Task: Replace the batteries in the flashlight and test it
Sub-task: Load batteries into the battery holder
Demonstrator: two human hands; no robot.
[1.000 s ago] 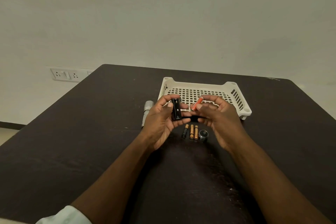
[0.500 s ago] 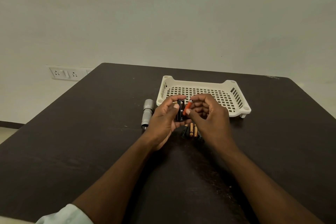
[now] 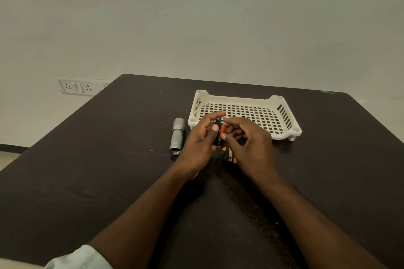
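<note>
My left hand holds a black battery holder upright above the dark table. My right hand pinches an orange battery and presses it against the holder's side. The silver flashlight body lies on the table left of my hands, its open end toward me. Several copper and black batteries lie on the table under my right hand, partly hidden. The flashlight's cap is hidden behind that hand.
A white perforated plastic tray stands just beyond my hands. A wall socket panel sits on the wall past the table's left edge. The table's far edge runs behind the tray.
My right hand has brought the orange battery leftward from beside the holder onto it. Both hands have closed together, and the right hand now covers the cap and loose batteries.
</note>
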